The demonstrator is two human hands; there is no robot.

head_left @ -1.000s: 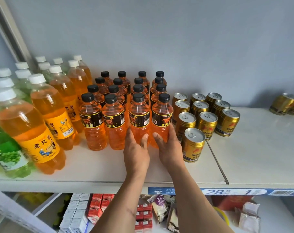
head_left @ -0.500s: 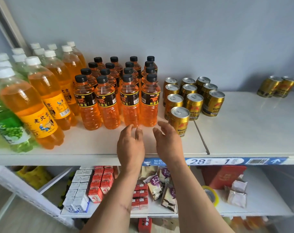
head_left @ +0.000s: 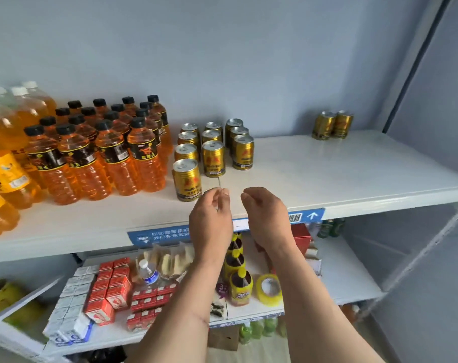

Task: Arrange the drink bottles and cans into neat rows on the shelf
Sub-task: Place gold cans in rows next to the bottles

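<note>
Both hands, left hand (head_left: 211, 218) & right hand (head_left: 266, 218), are hovering loosely curled, holding nothing, near the shelf (head_left: 327, 174) edge. Risk: reaching twd the two stray cans (head_left: 332, 125) far right, a sleeve-less forearm could be clipping the front can (head_left: 187, 179), tipping it.

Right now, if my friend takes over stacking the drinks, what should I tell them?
Left hand: empty, loosely curled, in front of the shelf edge.
Right hand: empty too, beside it.
Small orange bottles: neat block of rows, done.
Big bottles: lined up at the far left.
Gold cans: three columns; the left one has an extra can at the front.
Two stray cans: far right by the wall, apart from the rest.
Left to do: probably bring those two over to the short can columns.
</note>
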